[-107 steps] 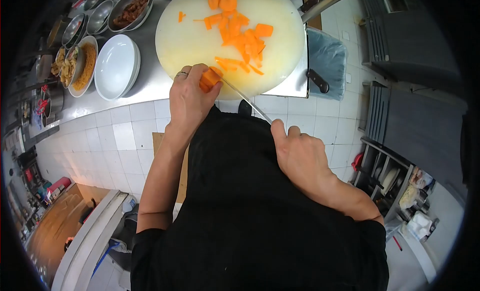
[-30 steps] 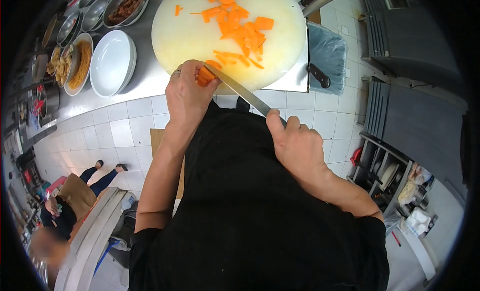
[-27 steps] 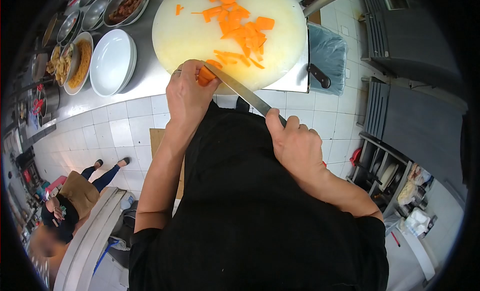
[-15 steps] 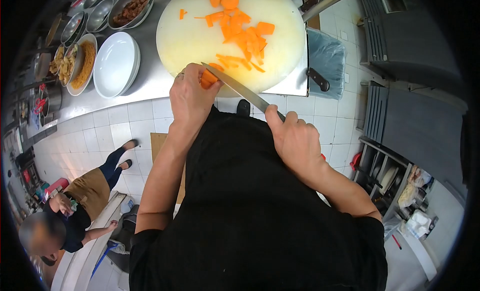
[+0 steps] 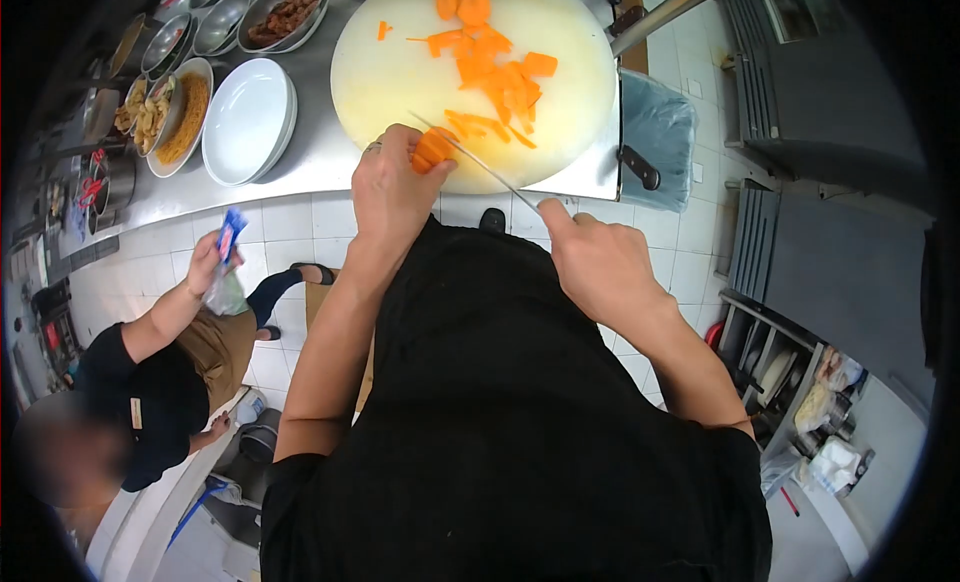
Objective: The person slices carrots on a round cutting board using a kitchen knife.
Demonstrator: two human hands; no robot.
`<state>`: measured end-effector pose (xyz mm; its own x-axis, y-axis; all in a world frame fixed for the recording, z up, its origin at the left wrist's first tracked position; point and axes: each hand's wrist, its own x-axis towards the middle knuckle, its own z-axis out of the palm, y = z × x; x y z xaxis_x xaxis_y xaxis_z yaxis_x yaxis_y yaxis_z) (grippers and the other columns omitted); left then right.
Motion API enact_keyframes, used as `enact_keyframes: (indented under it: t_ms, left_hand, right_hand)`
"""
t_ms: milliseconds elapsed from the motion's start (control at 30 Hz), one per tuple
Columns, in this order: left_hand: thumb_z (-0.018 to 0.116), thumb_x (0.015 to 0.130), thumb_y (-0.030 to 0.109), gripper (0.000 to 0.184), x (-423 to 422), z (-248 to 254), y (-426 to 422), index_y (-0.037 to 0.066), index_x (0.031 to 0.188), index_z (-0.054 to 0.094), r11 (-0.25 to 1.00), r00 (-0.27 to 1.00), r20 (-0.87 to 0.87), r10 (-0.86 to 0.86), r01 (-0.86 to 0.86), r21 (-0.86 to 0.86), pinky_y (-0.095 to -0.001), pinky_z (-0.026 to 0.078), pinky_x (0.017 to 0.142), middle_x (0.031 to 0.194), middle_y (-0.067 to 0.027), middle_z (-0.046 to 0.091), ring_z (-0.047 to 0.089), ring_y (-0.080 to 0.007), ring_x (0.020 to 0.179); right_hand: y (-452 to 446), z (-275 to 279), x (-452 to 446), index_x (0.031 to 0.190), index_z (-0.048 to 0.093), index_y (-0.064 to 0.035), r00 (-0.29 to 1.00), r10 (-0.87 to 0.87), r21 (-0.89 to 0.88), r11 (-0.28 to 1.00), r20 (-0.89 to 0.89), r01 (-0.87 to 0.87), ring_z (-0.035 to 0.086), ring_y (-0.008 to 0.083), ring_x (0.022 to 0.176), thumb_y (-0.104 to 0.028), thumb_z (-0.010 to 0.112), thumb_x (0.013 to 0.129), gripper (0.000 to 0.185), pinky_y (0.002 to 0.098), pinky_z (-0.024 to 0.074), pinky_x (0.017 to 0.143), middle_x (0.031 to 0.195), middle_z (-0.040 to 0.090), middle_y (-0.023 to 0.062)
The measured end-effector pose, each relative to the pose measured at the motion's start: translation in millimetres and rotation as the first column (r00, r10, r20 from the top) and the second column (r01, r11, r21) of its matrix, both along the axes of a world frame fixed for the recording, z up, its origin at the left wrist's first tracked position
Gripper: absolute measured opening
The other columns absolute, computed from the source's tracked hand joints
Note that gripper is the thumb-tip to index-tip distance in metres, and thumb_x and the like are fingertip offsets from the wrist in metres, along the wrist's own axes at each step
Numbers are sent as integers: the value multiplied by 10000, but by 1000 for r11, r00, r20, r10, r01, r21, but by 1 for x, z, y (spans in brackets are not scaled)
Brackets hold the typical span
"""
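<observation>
My left hand [image 5: 393,187] pinches a piece of carrot [image 5: 432,150] at the near edge of the round cutting board [image 5: 380,92]. Wrapped round the handle of a kitchen knife [image 5: 490,172] is my right hand [image 5: 603,257]. The blade slants up and left, its edge beside the held carrot; whether it touches cannot be told. Carrot slices and strips [image 5: 505,87] lie in a loose pile further up the board, with two thicker carrot rounds [image 5: 473,6] at the top.
Stacked white plates [image 5: 245,122], a bowl of browned meat [image 5: 285,17] and a plate of orange shreds [image 5: 188,122] stand left of the board. A second knife [image 5: 640,168] lies by a lined bin [image 5: 660,122]. At lower left, another person [image 5: 165,402] holds a blue packet [image 5: 231,232].
The knife blade has turned edge-on, and the carrot in my left hand shows more. The other person has come closer and raised a hand with a blue packet. The view has shifted slightly.
</observation>
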<state>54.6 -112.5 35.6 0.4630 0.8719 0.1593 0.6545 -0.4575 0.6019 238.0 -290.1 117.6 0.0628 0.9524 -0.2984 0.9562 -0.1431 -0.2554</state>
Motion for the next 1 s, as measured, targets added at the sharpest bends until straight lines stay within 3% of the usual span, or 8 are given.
enact_keyframes:
  t_ms: [100, 167, 533, 600, 733, 1000]
  left_hand:
    - [952, 734, 180, 464, -2, -2, 1, 12, 1057, 665, 1000, 1000, 9, -15, 15, -7, -450, 582, 798, 958, -190, 757, 735, -381, 904]
    - [961, 755, 219, 454, -2, -1, 4, 8, 1048, 686, 998, 999, -14, -47, 47, 34, -380, 607, 780, 916, -163, 771, 767, -295, 861]
    - [967, 719, 182, 457, -6, -7, 7, 16, 1028, 674, 996, 998, 14, -65, 64, 62, -406, 604, 758, 905, -173, 759, 762, -334, 858]
    - [965, 715, 180, 451, -5, -6, 6, 15, 1021, 678, 995, 995, 50, -83, 80, 58, -412, 601, 765, 902, -173, 756, 758, -337, 864]
    - [961, 719, 182, 448, -5, -4, 5, 9, 1027, 684, 994, 996, 24, -85, 84, 65, -417, 597, 771, 909, -176, 759, 757, -346, 877]
    - [949, 726, 173, 446, -5, -7, 5, 5, 1040, 681, 994, 994, 32, -101, 99, 51, -453, 585, 784, 931, -189, 749, 734, -371, 899]
  right_hand:
    - [-4, -4, 7, 1160, 546, -26, 997, -51, 33, 998, -65, 53, 696, 436, 666, -67, 592, 959, 211, 568, 538, 624, 762, 695, 223]
    - [-5, -3, 10, 1153, 543, -20, 997, -42, 12, 999, -65, 43, 698, 438, 675, -68, 584, 967, 196, 571, 534, 622, 754, 694, 225]
    - [-4, 7, 13, 1122, 527, -12, 993, -31, -106, 994, -117, 19, 698, 470, 716, -110, 578, 1000, 164, 594, 530, 673, 761, 710, 243]
    - [-2, 10, 15, 1213, 513, -31, 986, -84, -192, 980, -142, 56, 677, 510, 795, -133, 573, 1038, 211, 615, 503, 734, 803, 711, 252]
    - [10, 13, 18, 1200, 515, -11, 975, -108, -255, 965, -192, 56, 669, 522, 825, -154, 561, 1060, 205, 608, 495, 758, 822, 699, 279]
    - [24, 2, 23, 1166, 535, 16, 948, -118, -211, 976, -296, 55, 683, 512, 889, -159, 537, 1059, 205, 592, 509, 817, 875, 708, 295]
